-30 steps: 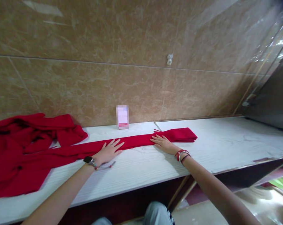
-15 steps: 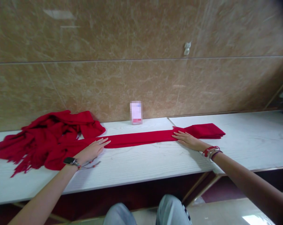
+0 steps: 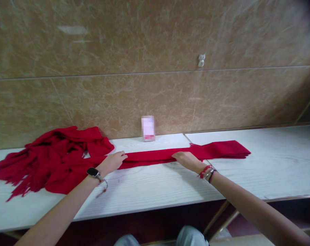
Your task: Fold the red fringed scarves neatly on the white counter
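Observation:
A long red scarf (image 3: 150,158) lies in a narrow strip along the white tabletop. Its right end is folded into a flat, layered stack, while a crumpled, fringed red heap (image 3: 54,153) lies at the left; whether the heap is one piece with the strip I cannot tell. My left hand (image 3: 114,160) has its fingers closed on the strip beside the heap. Farther right, my right hand (image 3: 187,160) pinches the strip's near edge, just left of the folded stack. Between the two hands the cloth shows a lengthwise crease.
A small pink-and-white box (image 3: 148,128), blurred out, stands against the brown tiled wall (image 3: 144,95). A little white cat-shaped hook (image 3: 201,60) is fixed higher on the wall. The white table (image 3: 144,191) has its front edge just above my knees.
Both hands went from lying flat on the scarf to gripping it with bent fingers. The right hand shifted left along the strip, the left hand slightly right. The view also turned left.

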{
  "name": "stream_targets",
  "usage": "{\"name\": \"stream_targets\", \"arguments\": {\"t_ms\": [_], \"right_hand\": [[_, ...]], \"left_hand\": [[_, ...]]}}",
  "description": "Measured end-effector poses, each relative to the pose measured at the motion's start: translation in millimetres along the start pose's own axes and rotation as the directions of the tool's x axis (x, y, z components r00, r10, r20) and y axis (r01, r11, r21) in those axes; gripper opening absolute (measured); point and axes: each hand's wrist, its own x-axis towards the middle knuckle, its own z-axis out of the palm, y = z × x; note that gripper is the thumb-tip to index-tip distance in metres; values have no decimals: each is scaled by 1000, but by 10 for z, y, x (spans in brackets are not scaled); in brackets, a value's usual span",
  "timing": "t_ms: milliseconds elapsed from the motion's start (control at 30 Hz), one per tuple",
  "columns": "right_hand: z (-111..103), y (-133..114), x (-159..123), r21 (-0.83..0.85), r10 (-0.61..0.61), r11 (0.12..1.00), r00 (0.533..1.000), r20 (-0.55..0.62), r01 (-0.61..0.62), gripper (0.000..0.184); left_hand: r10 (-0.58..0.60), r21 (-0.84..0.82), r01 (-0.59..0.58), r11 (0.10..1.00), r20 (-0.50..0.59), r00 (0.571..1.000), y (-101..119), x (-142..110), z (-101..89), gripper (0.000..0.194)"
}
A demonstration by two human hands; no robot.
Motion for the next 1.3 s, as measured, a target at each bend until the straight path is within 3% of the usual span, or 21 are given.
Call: {"name": "stream_targets", "arguments": {"t_ms": [100,300,533,667,867,967,1100,1167,1300], "right_hand": [[41,111,-84,49,42,998,997,-58,-39,32],[85,151,-241,125,-102,986,991,-83,112,33],[119,184,-248,147,78,987,994,-80,-66,34],[176,219,-277,185,-40,981,997,-63,51,35],[134,184,-288,179,-30,983,998,-63,40,37],[32,110,-251,195,-54,978,994,-93,71,34],[-55,-86,-166,240,-141,959,988,-68,154,44],[-50,-187,-137,261,-167,953,986,15,157,46],[6,-235,-168,276,-124,957,986,115,88,46]], "left_hand": [[-21,27,23,999,-72,997,-46,-152,-8,31],[171,-20,-172,985,-14,985,-27,-392,169,41],[144,-69,-161,985,-202,969,-17,-461,184,35],[243,-119,-250,961,-66,968,-12,-531,202,37],[263,-71,-261,963,21,964,-44,-541,81,44],[248,-161,-242,957,18,969,114,-427,-130,35],[236,-256,-239,937,-43,971,578,-70,-278,31],[188,-256,-196,947,-55,981,809,123,-203,39],[158,-314,-117,942,106,982,994,299,65,47]]}}
